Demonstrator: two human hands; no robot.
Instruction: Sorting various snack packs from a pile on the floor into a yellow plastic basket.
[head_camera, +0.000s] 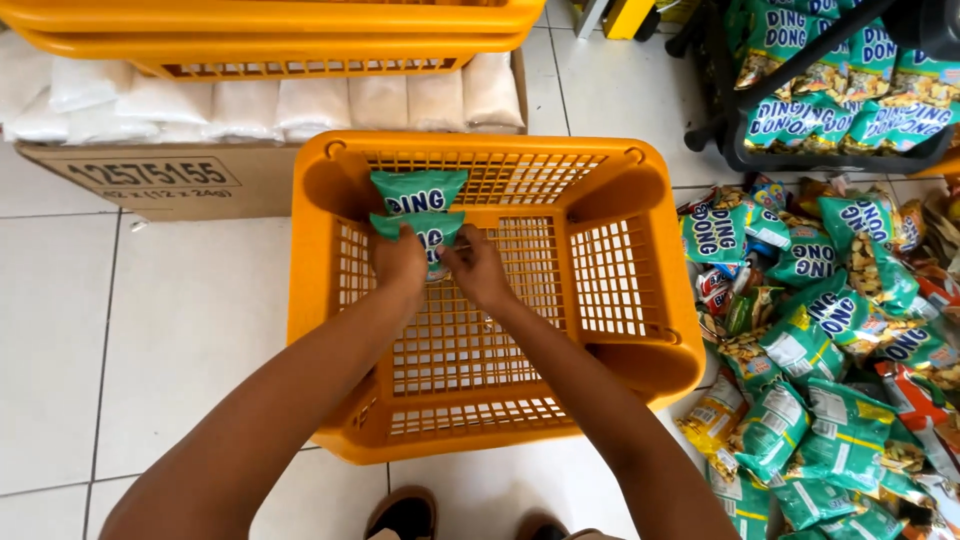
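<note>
The fingers of the left hand (398, 258) are curled down around the lower left corner of a small green foil snack packet (420, 232), and the fingers of the right hand (474, 266) are pinching its lower right edge, so both hands grip the same packet from the near side. The packet lies directly ahead of the fingertips, away from the person, its long axis running left to right across the basket. Both hands sit equally close to it; neither has the advantage.

Just beyond it, touching or slightly overlapped by its top edge, a second green foil snack packet (419, 190) leans against the far wall of the orange plastic lattice basket (640, 300), also lying crosswise. The rest of the basket's grid bottom shows through.

The basket stands on a white tiled floor (180, 320). To its right a loose heap of green and mixed-colour snack packets (830, 330) spreads over the floor, well apart from the hands. Behind the basket a brown cardboard carton (180, 180) holds white bagged goods (280, 100), with stacked orange baskets (280, 30) resting above it.
</note>
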